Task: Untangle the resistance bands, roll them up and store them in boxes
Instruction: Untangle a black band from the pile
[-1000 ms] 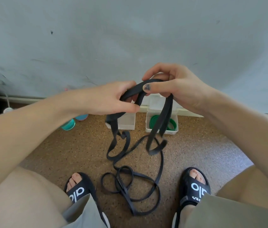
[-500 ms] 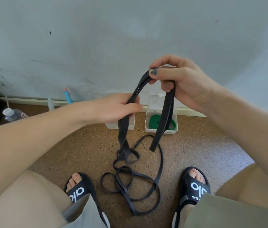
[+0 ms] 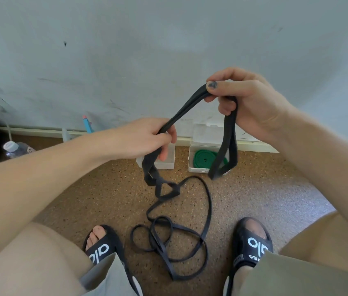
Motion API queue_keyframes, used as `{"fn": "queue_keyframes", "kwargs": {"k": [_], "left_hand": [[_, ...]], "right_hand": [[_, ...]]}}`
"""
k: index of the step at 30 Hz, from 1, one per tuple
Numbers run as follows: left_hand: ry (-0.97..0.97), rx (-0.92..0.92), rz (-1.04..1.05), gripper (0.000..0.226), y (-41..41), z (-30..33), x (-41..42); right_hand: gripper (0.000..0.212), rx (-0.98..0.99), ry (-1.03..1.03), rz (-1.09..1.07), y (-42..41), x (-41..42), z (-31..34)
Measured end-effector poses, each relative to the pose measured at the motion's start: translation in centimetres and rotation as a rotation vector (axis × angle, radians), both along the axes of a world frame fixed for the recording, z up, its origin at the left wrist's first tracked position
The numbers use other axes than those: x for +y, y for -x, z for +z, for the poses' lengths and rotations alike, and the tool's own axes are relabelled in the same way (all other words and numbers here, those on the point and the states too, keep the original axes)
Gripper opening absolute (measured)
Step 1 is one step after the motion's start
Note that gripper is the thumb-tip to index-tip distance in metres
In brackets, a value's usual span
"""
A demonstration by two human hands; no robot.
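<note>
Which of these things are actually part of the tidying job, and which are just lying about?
Part of the job: black band, held by left hand and right hand; green band rolled in its box; second box.

Lying about: water bottle; blue marker.

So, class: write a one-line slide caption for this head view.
Both hands, left hand and right hand, grip a tangled black resistance band above two boxes.
</note>
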State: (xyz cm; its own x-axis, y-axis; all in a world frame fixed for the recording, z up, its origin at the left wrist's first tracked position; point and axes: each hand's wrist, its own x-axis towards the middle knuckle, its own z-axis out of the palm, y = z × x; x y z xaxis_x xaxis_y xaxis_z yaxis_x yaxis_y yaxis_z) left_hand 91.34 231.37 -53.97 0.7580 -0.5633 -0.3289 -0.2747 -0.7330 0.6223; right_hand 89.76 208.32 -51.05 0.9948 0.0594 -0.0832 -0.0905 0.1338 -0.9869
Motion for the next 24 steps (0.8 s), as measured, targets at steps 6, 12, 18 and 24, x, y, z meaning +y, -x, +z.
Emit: {"fn": "queue_keyframes", "kwargs": {"k": [6, 12, 18, 24], "left_hand": [[0.126, 0.028, 0.073, 0.035, -0.1, 1.1, 0.2], [0.11, -0.025, 0.043, 0.036, -0.5, 2.4, 0.8], [0.163, -0.151, 0.049, 0.022, -0.2, 2.9, 0.9], [-0.143, -0.498, -0.146, 0.01, 0.8, 2.6, -0.5]], "right_hand": [[0.012, 0.035, 0.017, 0.043, -0.1, -0.5, 0.3], [0.004, 0.114, 0.353, 0.221, -0.3, -1.9, -0.3], [0.047, 0.259, 0.496, 0.639, 0.0, -2.0, -0.6], [0.036, 0.043, 0.432, 0.581, 1.5, 1.5, -0.7]]}}
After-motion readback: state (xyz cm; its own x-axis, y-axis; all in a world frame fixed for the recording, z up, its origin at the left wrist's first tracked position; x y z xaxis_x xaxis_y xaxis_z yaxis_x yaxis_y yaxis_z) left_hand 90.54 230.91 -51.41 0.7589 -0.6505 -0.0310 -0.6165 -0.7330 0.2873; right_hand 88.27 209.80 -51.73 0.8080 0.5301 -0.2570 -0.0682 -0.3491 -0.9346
